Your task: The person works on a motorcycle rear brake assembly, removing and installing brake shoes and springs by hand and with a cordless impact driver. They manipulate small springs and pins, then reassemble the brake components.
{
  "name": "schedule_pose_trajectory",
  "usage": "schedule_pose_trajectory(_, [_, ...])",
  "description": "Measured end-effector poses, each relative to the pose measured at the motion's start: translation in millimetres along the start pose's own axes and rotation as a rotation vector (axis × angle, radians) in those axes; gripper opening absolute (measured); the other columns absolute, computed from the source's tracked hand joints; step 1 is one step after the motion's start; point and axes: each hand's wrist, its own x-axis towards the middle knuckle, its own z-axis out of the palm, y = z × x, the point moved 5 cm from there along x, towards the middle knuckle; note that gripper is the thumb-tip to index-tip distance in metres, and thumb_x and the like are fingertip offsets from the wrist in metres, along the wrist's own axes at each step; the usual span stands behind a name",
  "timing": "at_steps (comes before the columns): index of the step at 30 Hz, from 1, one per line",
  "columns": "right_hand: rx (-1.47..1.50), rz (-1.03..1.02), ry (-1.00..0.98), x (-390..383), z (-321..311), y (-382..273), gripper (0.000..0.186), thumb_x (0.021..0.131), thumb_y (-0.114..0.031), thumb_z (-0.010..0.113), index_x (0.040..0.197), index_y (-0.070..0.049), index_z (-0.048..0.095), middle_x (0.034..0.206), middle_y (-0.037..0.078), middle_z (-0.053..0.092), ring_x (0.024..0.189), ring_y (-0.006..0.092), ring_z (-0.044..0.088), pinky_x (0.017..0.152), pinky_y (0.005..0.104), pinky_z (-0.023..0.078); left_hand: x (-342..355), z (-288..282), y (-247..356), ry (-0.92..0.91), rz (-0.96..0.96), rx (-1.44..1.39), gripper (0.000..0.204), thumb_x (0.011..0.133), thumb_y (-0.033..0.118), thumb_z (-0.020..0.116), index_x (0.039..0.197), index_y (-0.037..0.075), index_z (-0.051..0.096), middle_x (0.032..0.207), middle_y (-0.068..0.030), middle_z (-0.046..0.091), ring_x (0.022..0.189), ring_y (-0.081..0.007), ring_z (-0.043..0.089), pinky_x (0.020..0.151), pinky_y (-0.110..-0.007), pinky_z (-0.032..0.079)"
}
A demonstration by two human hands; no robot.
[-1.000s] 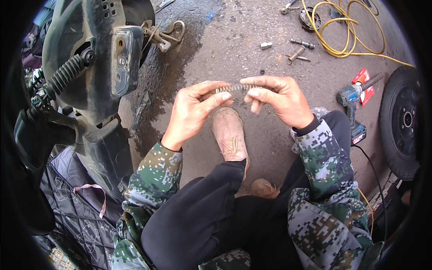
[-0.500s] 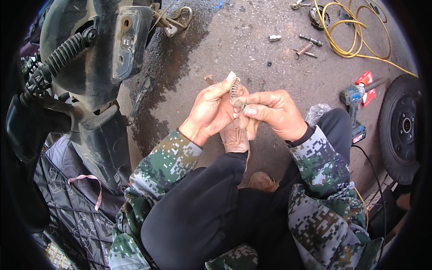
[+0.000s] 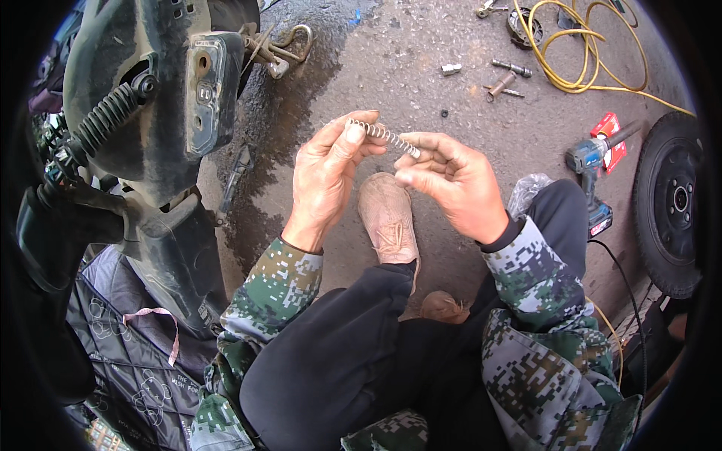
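Note:
A long, thin coil spring [image 3: 382, 134] is held slanting across the middle of the view, over my tan shoe [image 3: 387, 214]. My left hand [image 3: 327, 165] pinches its upper left end between thumb and fingers. At the lower right end, my right hand [image 3: 451, 184] has curled fingers round the spring's tip, with the thumb below it; the exact contact is partly hidden. Both forearms are in camouflage sleeves.
Left stands a scooter's black underside [image 3: 120, 45] with a shock absorber [image 3: 109, 120], above a quilted cover [image 3: 105, 323]. Ahead lie metal parts [image 3: 504, 83] and a yellow hose [image 3: 571, 75]. A blue power tool [image 3: 587, 158], red box [image 3: 609, 128] and wheel [image 3: 669, 203] lie right.
The spring has turned from level, through nearly upright, to slanting down rightward. My left hand has moved up; my hands came together and have since drawn apart along the spring.

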Motion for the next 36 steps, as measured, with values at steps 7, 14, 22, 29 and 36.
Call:
schedule_pose_trajectory(7, [-0.075, 0.008, -0.066, 4.1, 4.9, -6.3, 0.021, 0.098, -0.002, 0.070, 0.118, 0.005, 0.073, 0.098, 0.008, 0.077, 0.089, 0.0107, 0.072, 0.081, 0.0266, 0.059, 2.0, 2.2, -2.4, -0.032, -0.091, -0.288, 0.033, 0.112, 0.028, 0.053, 0.115, -0.002, 0.066, 0.103, -0.0113, 0.069, 0.098, -0.0228, 0.064, 0.090, -0.040, 0.053])
schedule_pose_trajectory(14, [-0.176, -0.006, -0.304, -3.8, 8.1, -17.5, 0.019, 0.096, 0.000, 0.070, 0.113, 0.004, 0.076, 0.091, 0.009, 0.079, 0.085, 0.0110, 0.074, 0.077, 0.0280, 0.059, -11.6, 5.6, -27.4, 0.006, -0.375, -0.544, 0.037, 0.114, 0.031, 0.046, 0.101, 0.001, 0.062, 0.084, -0.0071, 0.060, 0.082, -0.0209, 0.058, 0.076, -0.036, 0.050])
schedule_pose_trajectory(22, [-0.004, 0.170, -0.100, -2.0, -5.5, 1.6, 0.028, 0.096, -0.004, 0.074, 0.122, 0.005, 0.072, 0.099, 0.011, 0.079, 0.093, 0.0114, 0.073, 0.083, 0.0271, 0.059, -8.3, -0.9, -17.7, 0.008, -0.199, -0.357, 0.037, 0.111, 0.030, 0.055, 0.125, -0.003, 0.064, 0.113, -0.0169, 0.072, 0.103, -0.0243, 0.070, 0.097, -0.040, 0.056])
schedule_pose_trajectory(29, [-0.354, -0.267, 0.130, -0.1, -3.9, -14.4, 0.032, 0.094, -0.004, 0.077, 0.125, 0.002, 0.071, 0.107, 0.012, 0.078, 0.091, 0.0133, 0.074, 0.079, 0.0274, 0.060, -8.7, 12.0, -5.8, -0.002, -0.051, -0.148, 0.038, 0.111, 0.028, 0.055, 0.131, -0.003, 0.064, 0.126, -0.0188, 0.070, 0.112, -0.0233, 0.067, 0.102, -0.041, 0.054])
schedule_pose_trajectory(36, [-0.371, -0.191, 0.019, 0.7, 2.6, -12.5, 0.026, 0.094, -0.003, 0.075, 0.119, 0.003, 0.072, 0.096, 0.014, 0.077, 0.079, 0.0133, 0.074, 0.069, 0.0284, 0.058, -7.5, 8.8, -11.6, 0.054, -0.051, -0.220, 0.036, 0.113, 0.031, 0.052, 0.116, -0.002, 0.065, 0.109, -0.0105, 0.067, 0.102, -0.0205, 0.065, 0.092, -0.038, 0.054])
